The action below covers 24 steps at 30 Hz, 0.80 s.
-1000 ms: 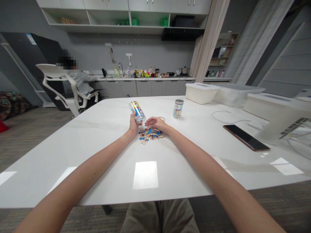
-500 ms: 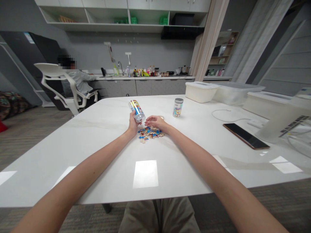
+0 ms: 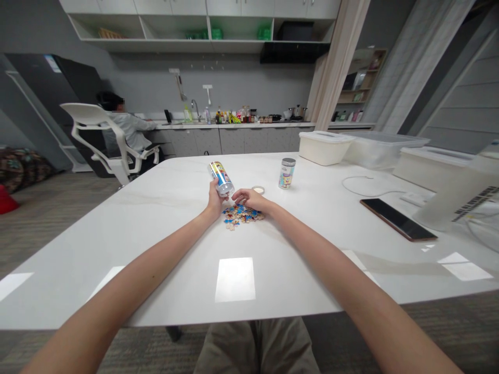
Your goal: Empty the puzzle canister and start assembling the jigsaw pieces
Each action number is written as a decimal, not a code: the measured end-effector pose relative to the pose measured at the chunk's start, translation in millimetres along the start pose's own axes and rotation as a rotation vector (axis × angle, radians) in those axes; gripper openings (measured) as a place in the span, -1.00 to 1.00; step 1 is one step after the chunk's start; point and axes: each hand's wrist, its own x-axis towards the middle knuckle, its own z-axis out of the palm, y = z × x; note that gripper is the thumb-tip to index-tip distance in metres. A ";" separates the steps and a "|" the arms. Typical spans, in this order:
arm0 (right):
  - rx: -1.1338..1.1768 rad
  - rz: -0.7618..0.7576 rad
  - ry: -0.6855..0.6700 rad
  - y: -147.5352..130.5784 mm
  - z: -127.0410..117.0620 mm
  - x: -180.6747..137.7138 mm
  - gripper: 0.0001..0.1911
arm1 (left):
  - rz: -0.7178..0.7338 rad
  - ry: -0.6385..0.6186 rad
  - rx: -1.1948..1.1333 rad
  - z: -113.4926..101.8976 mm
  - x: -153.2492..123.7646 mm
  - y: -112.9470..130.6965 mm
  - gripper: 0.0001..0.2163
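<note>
Right now the left hand (image 3: pixel 215 200) grips a printed tube (image 3: pixel 221 178), tilted with its mouth just above the puzzle pieces (image 3: pixel 241 214) heaped on the surface (image 3: pixel 156 234). The right hand (image 3: pixel 249 198) curls at that mouth; whether it pinches a piece, I cannot tell. Threading pieces in would call for a fine pinch.

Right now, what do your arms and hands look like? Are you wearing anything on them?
Both arms are bare as far as the picture shows, with no sleeves in view. The left hand and right hand wear no gloves, watch or bracelet. Rings would be too small to tell.
</note>
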 end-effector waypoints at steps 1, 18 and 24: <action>0.001 0.001 0.013 0.9 -0.2 0.5 -0.52 | 0.001 0.001 -0.001 0.0 -0.1 0.2 -0.66; 0.043 -0.018 0.211 9.8 -0.3 5.7 -0.74 | -0.001 0.008 0.010 1.9 -2.0 1.1 -0.65; 0.073 -0.003 0.205 9.7 -0.3 4.8 -0.67 | -0.007 0.012 0.014 -0.5 0.3 -1.0 -0.63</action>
